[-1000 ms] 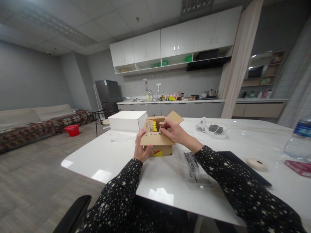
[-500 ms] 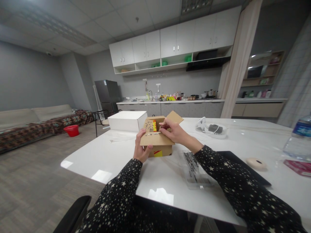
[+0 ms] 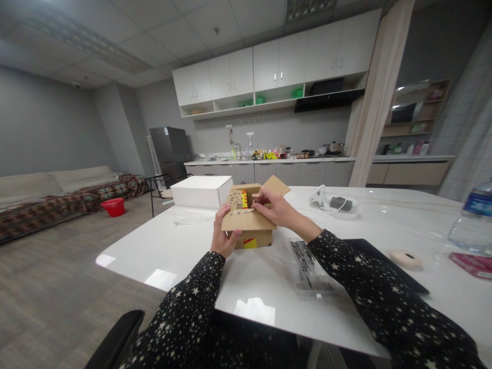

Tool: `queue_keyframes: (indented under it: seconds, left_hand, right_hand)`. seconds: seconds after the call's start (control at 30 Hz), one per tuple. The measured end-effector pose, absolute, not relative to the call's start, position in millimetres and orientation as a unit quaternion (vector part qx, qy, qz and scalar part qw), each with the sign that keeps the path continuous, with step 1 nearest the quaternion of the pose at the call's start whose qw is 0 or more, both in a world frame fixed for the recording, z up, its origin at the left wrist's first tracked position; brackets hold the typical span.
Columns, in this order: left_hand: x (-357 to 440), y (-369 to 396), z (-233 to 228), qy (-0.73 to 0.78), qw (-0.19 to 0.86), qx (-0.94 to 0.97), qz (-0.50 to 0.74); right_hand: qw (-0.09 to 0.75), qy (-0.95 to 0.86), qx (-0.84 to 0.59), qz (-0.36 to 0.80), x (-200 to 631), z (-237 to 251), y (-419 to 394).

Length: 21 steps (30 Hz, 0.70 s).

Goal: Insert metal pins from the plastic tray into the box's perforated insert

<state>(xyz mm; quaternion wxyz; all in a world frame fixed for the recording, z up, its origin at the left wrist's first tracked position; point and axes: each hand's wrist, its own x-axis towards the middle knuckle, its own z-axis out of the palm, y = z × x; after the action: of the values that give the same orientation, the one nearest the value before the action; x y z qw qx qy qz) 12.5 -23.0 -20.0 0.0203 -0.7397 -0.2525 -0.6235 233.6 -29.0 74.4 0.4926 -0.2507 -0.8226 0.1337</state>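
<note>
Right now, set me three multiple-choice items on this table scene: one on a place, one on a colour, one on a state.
1. Where does the white box stand relative to the cardboard box?
A. behind it, to its left
B. on top of it
C. under the table

2. What colour is the bucket on the floor by the sofa?
A. blue
B. red
C. green

3. How are the cardboard box's top flaps?
A. taped shut
C. torn off
B. open

Answers:
1. A, the white box sits farther back on the table, left of the cardboard one.
2. B, it shows plain red.
3. B, the left hand steadies the front flap while the right hand pinches a small piece at the opening, another flap standing up behind.
</note>
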Motion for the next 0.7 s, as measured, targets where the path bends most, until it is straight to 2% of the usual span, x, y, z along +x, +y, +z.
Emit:
queue_keyframes:
  seconds: [0.7]
  left_hand:
    - [13.2, -24.2, -19.2, -0.263, 0.03, -0.74, -0.619]
  right_hand:
    - [0.482, -0.826, -0.256, 0.139, 233.5, 74.9, -29.1]
